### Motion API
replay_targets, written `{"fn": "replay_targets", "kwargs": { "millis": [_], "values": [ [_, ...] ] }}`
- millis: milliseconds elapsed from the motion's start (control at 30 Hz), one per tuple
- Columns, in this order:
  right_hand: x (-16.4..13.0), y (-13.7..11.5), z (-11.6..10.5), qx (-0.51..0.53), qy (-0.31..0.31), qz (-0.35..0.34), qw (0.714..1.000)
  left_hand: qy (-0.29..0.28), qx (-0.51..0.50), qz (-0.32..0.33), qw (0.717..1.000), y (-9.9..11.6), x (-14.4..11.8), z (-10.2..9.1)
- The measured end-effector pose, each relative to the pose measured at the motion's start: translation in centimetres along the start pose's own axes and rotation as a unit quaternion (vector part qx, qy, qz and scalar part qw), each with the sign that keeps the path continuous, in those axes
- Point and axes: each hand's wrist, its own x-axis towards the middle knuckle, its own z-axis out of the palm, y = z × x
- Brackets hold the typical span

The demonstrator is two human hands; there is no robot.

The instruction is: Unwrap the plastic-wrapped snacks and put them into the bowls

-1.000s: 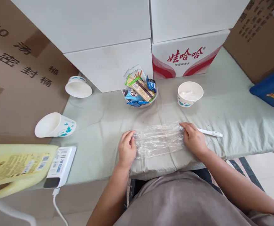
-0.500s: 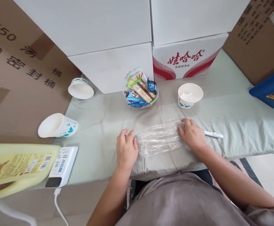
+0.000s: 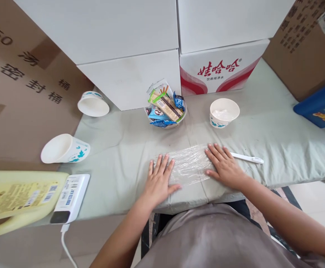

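Observation:
A crinkled sheet of clear plastic film (image 3: pixel 190 166) lies flat on the cloth-covered table (image 3: pixel 117 190). My left hand (image 3: pixel 160 182) rests palm down on its left end, fingers spread. On the right end my right hand (image 3: pixel 224 165) lies flat, fingers stretched out and thumb apart. A white plastic stick-like tool (image 3: pixel 248 158) sticks out from beside my right hand; its near end is hidden. Beyond the film stands a paper bowl (image 3: pixel 224 113) with something clear and crumpled inside. A bowl of wrapped snacks (image 3: pixel 166 108) sits further left.
Two paper bowls (image 3: pixel 80 150) lie tipped at the left. Nearer me are a pale yellow jug (image 3: pixel 19 197) and a white power bank (image 3: pixel 74 197) with a cable. White cartons (image 3: pixel 131 82) form the back wall; brown cartons (image 3: pixel 50 48) flank both sides. A blue container (image 3: pixel 320 106) stands right.
Both hands have gone from curled fingers at the film's ends to flat, spread palms on it. My left hand has shifted slightly right, and the film looks flatter.

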Motion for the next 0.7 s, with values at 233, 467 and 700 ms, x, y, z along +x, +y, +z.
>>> {"fn": "replay_targets", "kwargs": {
  "millis": [233,467,700],
  "values": [
    [-4.4,1.5,-1.7,0.122,0.043,-0.101,0.986,0.063,-0.108,0.085,0.988,-1.9,-4.4,-2.0],
    [-4.1,1.3,-2.4,0.181,0.105,-0.079,0.975,0.138,-0.196,0.052,0.97,-2.7,-4.2,-2.3],
    [-0.2,0.8,-1.4,0.099,0.106,0.126,0.981,0.181,-0.112,-0.154,0.965,-3.2,0.0,-2.1]
  ]
}}
